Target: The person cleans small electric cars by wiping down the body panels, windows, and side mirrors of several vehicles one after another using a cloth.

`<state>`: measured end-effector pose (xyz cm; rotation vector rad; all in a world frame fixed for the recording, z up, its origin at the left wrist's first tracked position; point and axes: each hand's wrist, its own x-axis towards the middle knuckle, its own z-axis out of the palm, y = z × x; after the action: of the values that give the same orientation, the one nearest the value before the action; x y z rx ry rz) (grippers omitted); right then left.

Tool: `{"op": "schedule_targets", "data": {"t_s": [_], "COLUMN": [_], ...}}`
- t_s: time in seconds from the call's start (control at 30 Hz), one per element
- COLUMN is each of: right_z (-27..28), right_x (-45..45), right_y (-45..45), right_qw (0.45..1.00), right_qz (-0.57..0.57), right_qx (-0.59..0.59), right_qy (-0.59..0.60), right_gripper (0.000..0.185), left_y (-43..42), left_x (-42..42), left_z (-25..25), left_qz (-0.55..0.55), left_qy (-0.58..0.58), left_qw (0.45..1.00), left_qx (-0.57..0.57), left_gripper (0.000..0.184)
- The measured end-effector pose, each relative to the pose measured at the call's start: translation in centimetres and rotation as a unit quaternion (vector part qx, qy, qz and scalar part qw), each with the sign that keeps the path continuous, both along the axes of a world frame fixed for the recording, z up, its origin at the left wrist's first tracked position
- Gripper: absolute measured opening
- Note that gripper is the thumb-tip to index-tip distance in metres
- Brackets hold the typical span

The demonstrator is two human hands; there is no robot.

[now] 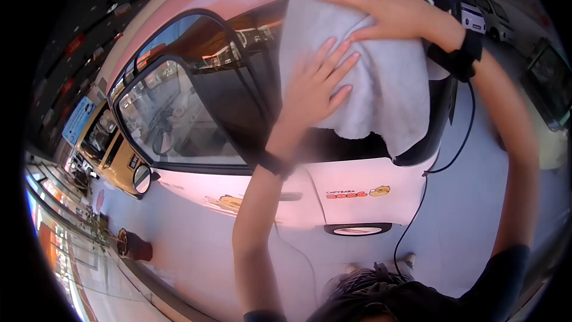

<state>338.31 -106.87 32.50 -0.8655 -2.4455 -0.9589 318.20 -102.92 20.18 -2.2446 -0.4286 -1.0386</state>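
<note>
A pale grey-white cloth (393,89) lies spread over the rear side window of a small pink car (292,182), its ragged lower edge hanging above the pink body. My left hand (316,80) rests flat on the cloth's left part, fingers apart and pointing up and right. Higher up, my right hand (390,12) lies flat on the cloth, its fingers stretched to the left. Neither hand grips the fabric. Each wrist has a dark band, and a black cable (471,125) hangs down from the right one.
Left of the cloth are the car's front side window (179,113) and its mirror (142,179). A yellow vehicle (110,149) and a potted plant (136,245) stand farther left. White vehicles (497,18) stand at the upper right. A rear wheel (358,230) shows below.
</note>
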Motion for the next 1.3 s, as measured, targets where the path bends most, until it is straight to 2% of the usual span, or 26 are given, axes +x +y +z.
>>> {"op": "schedule_targets", "data": {"t_s": [0.23, 0.4, 0.57, 0.73, 0.83, 0.93, 1.03, 1.13, 1.3], "right_z": [2.7, 2.9, 1.7, -2.4, -6.1, -10.1, -13.5, -16.3, -23.6], "right_x": [0.7, 0.4, 0.0, -0.5, -0.9, -1.3, -1.2, -1.0, 0.4], "right_y": [2.2, 2.2, 1.9, 1.1, 0.1, -1.3, -2.3, -3.2, -4.1], "right_qw": [0.992, 0.982, 0.972, 0.967, 0.973, 0.981, 0.980, 0.973, 0.946], "right_qz": [-0.028, -0.041, -0.045, -0.037, -0.034, -0.033, -0.049, -0.017, -0.058], "right_qx": [0.124, 0.184, 0.222, 0.234, 0.197, 0.118, -0.024, -0.102, -0.268], "right_qy": [0.003, 0.026, 0.054, 0.090, 0.115, 0.151, 0.191, 0.205, 0.173], "right_gripper": [0.066, 0.065, 0.065, 0.065, 0.065, 0.064, 0.060, 0.062, 0.061], "left_y": [3.2, 3.9, 3.5, 1.7, 0.4, -0.5, -1.1, -1.7, -3.0], "left_x": [0.5, 0.4, 0.4, 0.1, 0.0, 0.3, 0.8, 1.3, 2.2], "left_z": [7.5, 9.1, 7.9, 3.2, -1.0, -5.5, -9.7, -13.7, -21.5], "left_qz": [-0.057, -0.054, -0.043, -0.023, -0.033, 0.008, 0.020, 0.021, 0.022], "left_qy": [-0.063, -0.106, -0.123, -0.078, -0.065, -0.033, -0.027, -0.039, 0.009], "left_qw": [0.991, 0.986, 0.985, 0.994, 0.997, 0.997, 0.996, 0.995, 0.986], "left_qx": [0.101, 0.120, 0.112, 0.068, 0.006, -0.063, -0.088, -0.094, -0.167], "left_gripper": [0.053, 0.053, 0.053, 0.052, 0.051, 0.059, 0.062, 0.050, 0.046]}}
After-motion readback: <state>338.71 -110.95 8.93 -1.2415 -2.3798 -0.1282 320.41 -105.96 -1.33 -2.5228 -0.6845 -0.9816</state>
